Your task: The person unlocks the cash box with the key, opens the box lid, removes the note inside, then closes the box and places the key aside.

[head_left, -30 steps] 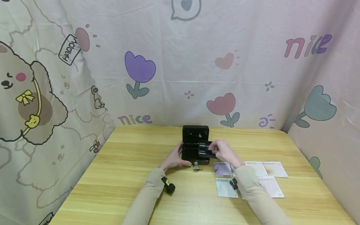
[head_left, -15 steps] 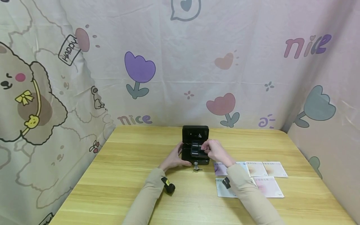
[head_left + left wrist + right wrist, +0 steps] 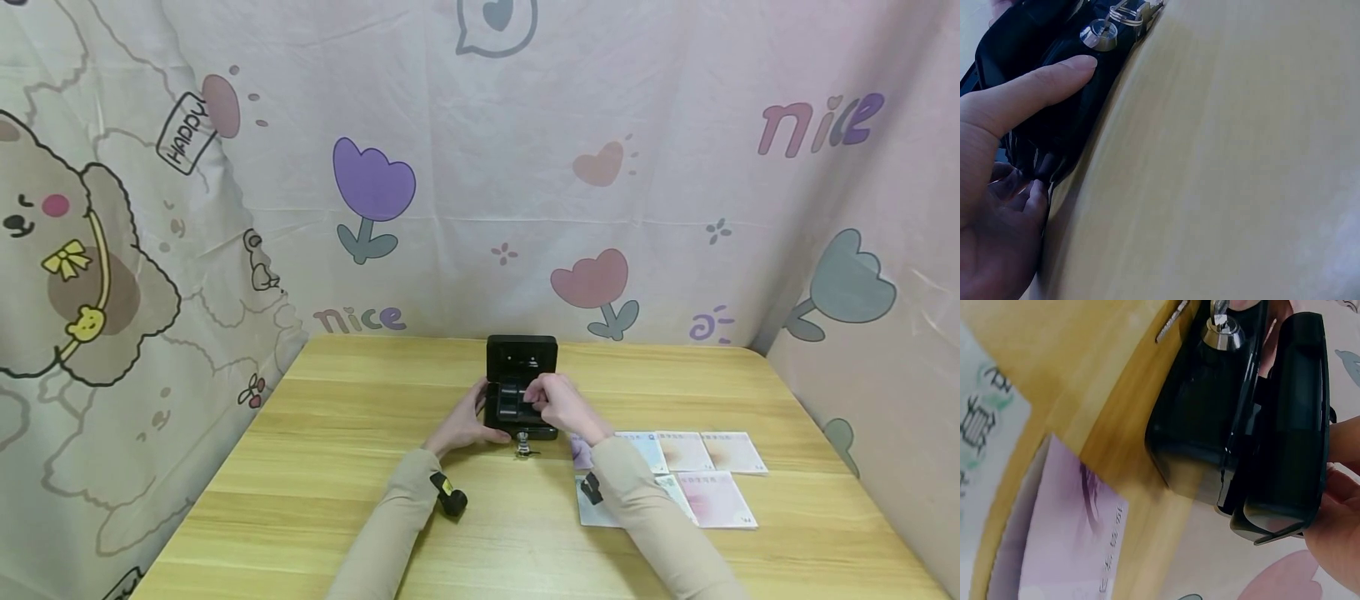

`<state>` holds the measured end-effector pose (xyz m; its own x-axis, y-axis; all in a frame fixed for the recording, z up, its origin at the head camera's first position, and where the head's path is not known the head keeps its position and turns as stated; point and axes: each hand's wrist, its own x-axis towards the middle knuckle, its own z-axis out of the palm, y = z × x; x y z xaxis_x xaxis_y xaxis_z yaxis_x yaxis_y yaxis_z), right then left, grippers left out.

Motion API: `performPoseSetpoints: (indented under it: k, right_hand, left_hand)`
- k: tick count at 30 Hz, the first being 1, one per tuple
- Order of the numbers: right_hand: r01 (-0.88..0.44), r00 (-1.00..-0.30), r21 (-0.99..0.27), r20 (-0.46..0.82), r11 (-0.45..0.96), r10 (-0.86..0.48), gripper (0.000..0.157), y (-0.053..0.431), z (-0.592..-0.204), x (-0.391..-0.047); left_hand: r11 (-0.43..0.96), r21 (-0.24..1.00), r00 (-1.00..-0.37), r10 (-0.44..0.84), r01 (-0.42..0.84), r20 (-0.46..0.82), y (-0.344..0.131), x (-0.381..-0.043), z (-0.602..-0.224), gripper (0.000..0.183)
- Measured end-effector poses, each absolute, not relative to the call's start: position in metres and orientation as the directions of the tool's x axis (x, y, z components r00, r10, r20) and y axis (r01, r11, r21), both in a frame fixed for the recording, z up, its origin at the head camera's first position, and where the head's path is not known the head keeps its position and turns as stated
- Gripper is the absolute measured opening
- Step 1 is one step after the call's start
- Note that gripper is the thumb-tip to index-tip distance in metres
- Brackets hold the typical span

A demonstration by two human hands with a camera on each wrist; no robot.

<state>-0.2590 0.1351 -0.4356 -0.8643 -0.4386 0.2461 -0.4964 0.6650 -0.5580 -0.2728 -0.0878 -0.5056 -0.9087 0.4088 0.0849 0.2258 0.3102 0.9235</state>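
Observation:
A small black cash box (image 3: 534,433) stands at the back middle of the table, its lid (image 3: 521,357) raised. My left hand (image 3: 459,427) grips the box's left side, thumb across the front near the lock (image 3: 1099,36) and fingers round behind. A key (image 3: 523,450) on a ring hangs from this lock. With bent fingers, my right hand (image 3: 564,407) holds a black plastic tray (image 3: 510,402) over the box's mouth. In the right wrist view the tray (image 3: 1285,444) is apart from the box's rim at the near end. Its far end is partly hidden.
Several small paper pads lie in two rows at the right, among them a pink-printed pad (image 3: 716,500), a beige one (image 3: 733,452) and a purple one (image 3: 1072,531). My right forearm covers some. A printed cloth (image 3: 450,275) hangs behind the wooden table (image 3: 360,400).
My right hand has carried the tray leftward and slightly down, from the box's right side to over its opening. My left hand and the box have stayed put.

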Motion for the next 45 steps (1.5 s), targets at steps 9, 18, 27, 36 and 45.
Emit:
performPoseSetpoints:
  k: [9, 18, 27, 36, 45]
  right_hand:
    - [-0.507, -0.856, -0.560, 0.235, 0.656, -0.460, 0.032, 0.128, -0.439, -0.263]
    - [-0.523, -0.848, -0.534, 0.247, 0.665, -0.469, 0.032, 0.122, -0.440, -0.266]
    - [-0.513, -0.851, -0.541, 0.224, 0.666, -0.475, 0.033, 0.117, -0.443, -0.271]
    - [-0.518, -0.849, -0.540, 0.226, 0.663, -0.478, 0.030, 0.118, -0.451, -0.274]
    - [-0.533, -0.838, -0.538, 0.228, 0.653, -0.496, 0.026, 0.120, -0.456, -0.277]
  left_hand:
    - [0.341, 0.920, -0.919, 0.391, 0.194, 0.049, -0.087, -0.271, -0.505, 0.121]
    - [0.356, 0.918, -0.919, 0.392, 0.176, 0.024, -0.088, -0.269, -0.503, 0.123]
    - [0.344, 0.920, -0.915, 0.403, 0.186, 0.034, -0.089, -0.271, -0.504, 0.123]
    - [0.357, 0.916, -0.916, 0.401, 0.185, 0.029, -0.089, -0.270, -0.503, 0.122]
    - [0.349, 0.917, -0.916, 0.399, 0.192, 0.041, -0.088, -0.271, -0.503, 0.120]
